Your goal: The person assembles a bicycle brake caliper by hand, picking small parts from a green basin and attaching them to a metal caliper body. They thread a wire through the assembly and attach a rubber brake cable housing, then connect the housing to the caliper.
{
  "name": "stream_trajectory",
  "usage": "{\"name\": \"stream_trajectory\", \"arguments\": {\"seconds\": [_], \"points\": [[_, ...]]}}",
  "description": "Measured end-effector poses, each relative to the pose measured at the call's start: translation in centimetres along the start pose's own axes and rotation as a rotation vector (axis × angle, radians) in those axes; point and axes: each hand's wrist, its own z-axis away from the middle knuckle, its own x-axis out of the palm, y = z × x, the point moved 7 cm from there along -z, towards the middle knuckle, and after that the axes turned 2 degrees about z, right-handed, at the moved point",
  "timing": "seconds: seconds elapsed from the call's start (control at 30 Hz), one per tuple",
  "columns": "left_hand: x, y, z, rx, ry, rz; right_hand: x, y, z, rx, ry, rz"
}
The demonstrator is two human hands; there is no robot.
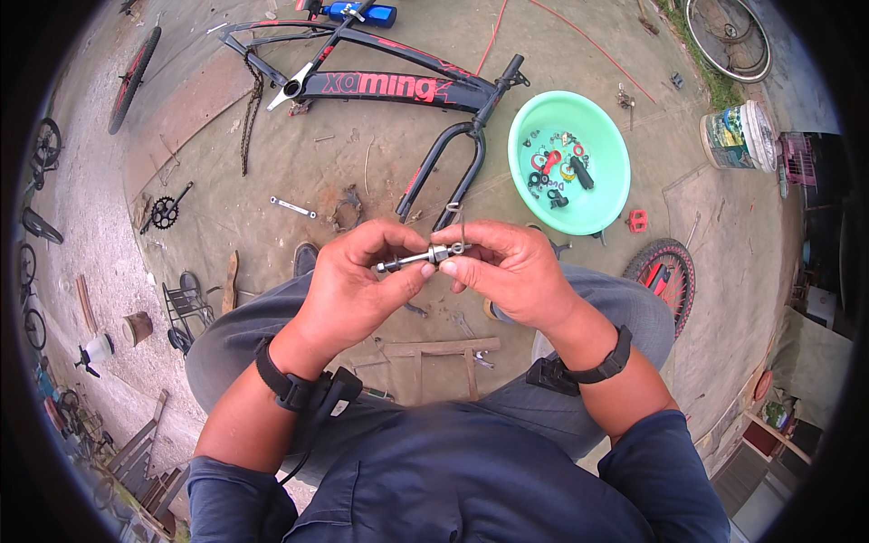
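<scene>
Both hands meet in front of my knees around a thin metal axle (414,261) with nuts on it, probably a bicycle wheel axle. My left hand (355,276) pinches its left part between thumb and fingers. The thumb and fingers of my right hand (510,271) close on the right end, beside a larger nut. A bent metal piece with a small loop (459,226) sticks up at that end; how it joins the axle is unclear. Just beyond my hands is the fork (464,136) of a black and red bicycle frame (389,88) lying on the ground.
A mint-green basin (611,172) holds small parts. A red pedal (637,221) and a wheel (670,276) lie to the right. On the left are a crankset (166,213), a wrench (293,207) and a hanging chain (249,122). A white bucket (738,136) stands far right.
</scene>
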Motion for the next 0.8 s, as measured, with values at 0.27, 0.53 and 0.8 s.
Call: {"name": "stream_trajectory", "arguments": {"seconds": [0.27,0.53,0.8], "points": [[-0.03,0.21,-0.03,0.03,-0.039,0.029,-0.07,0.16,0.02,-0.039,0.009,-0.006],[-0.04,0.47,-0.04,0.085,-0.023,-0.003,-0.16,0.25,0.04,-0.043,0.001,0.013],[-0.06,0.41,-0.04,0.089,-0.026,-0.032,-0.12,0.23,0.02,-0.036,-0.004,0.008]]}}
